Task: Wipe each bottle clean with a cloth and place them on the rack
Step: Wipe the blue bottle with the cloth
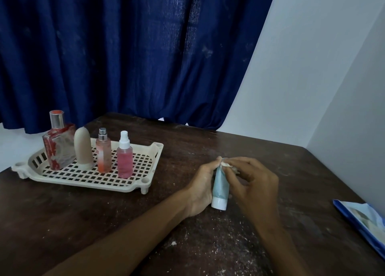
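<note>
The left hand (201, 184) is curling round the pale blue plastic tube with the white cap (219, 186), fingers behind it and thumb up near the crimped top, holding it upright with the cap downward. The right hand (254, 184) is pinching a small crumpled whitish cloth (227, 164) between thumb and fingertips and pressing it against the tube's top end. So both hands are closed on something: one on the tube, the other on the cloth. The cap is sitting at or just above the dark brown wooden table (208, 142); whether it is touching is hard to tell.

The table around the hands is showing many pale specks and crumbs. To the left, well apart from the tube, the cream perforated plastic rack (154, 150) is carrying four upright items in a row: a square clear glass bottle with a red cap (58, 146), a rounded beige container (83, 150), a slim peach spray bottle (103, 152) and a pink spray bottle with a white nozzle (124, 156). Open floor is showing on the rack's near and right side.

Judging from this, the tube is the last piece being wiped. The risks:
- The cloth is tiny, so it may slip from the pinch, or shed more bits.
- Squeezing a soft tube may make it buckle or twist in the hand.
- A tube stood on its small cap over an open grid may tip into the pink bottle beside it.
</note>
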{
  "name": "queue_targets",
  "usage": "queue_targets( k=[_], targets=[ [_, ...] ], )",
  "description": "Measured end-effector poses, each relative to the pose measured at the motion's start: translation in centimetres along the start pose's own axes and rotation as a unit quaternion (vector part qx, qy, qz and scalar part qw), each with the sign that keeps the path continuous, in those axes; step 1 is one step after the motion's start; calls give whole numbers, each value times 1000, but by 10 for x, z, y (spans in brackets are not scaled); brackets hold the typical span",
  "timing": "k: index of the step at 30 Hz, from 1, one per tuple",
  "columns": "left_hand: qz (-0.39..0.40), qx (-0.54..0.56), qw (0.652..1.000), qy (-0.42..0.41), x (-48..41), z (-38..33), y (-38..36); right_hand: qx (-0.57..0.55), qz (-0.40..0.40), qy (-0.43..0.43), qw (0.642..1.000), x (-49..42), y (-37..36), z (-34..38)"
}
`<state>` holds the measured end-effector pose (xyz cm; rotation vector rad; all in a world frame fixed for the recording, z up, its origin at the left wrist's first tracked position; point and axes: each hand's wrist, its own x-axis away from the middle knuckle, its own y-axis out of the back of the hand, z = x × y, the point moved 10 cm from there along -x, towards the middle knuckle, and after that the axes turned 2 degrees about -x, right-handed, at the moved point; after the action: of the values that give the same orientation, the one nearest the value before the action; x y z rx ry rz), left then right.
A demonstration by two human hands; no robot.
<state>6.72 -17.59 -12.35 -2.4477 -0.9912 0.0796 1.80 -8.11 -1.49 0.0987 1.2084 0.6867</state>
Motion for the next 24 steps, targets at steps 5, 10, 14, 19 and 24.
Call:
queue_targets(
  k=[5, 10, 14, 19, 24],
  targets=[
    [2, 19, 1000, 14, 1, 1, -1, 1, -14, -7, 1000, 2, 4, 0],
    [10, 52, 999, 6, 1, -1, -2, 0, -2, 9, 1000, 3, -2, 6],
    [14, 60, 998, 7, 3, -2, -6, 2, -17, -11, 1000, 3, 1, 2],
    [5, 69, 998, 6, 1, 0, -3, -6, 9, 16, 1000, 4, -6, 11],
    [8, 84, 996, 5, 2, -1, -4, 1, -13, 11, 1000, 4, -2, 9]
  ],
)
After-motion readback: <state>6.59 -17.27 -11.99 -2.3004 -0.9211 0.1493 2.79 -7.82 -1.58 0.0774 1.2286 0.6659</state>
